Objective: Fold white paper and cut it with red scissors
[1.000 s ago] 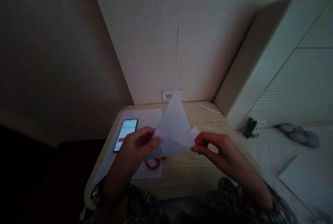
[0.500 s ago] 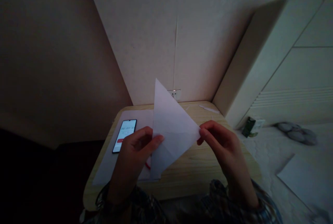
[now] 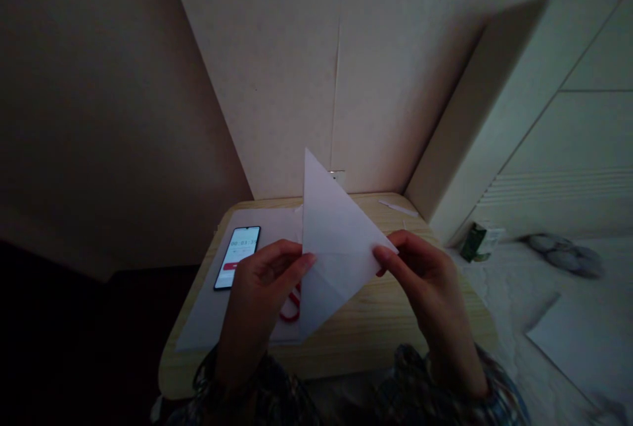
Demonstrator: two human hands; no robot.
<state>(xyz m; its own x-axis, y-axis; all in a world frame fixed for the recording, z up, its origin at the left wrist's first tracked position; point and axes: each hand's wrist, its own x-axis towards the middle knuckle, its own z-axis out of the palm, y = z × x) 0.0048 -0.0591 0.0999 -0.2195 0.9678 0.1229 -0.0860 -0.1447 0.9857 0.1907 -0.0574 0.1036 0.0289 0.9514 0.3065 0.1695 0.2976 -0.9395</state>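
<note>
A white sheet of paper (image 3: 333,241), folded into a triangle, is held up above the small wooden table (image 3: 386,340). My left hand (image 3: 264,287) pinches its left edge between thumb and fingers. At the right corner, my right hand (image 3: 420,274) grips it with the thumb in front and the fingers behind. Faint creases run across the lower half of the paper. Red scissor-like handles (image 3: 291,310) show partly behind the paper's left edge; the rest is hidden.
A phone (image 3: 237,258) with a running timer lies on white paper (image 3: 202,320) at the table's left. Paper scraps (image 3: 398,208) lie at the back right. A wall socket (image 3: 337,177) is behind. On the bed at right are a green box (image 3: 473,241) and a paper sheet (image 3: 583,340).
The folded paper has shifted slightly right. My right thumb has moved further in over its right corner. More of the red handles shows.
</note>
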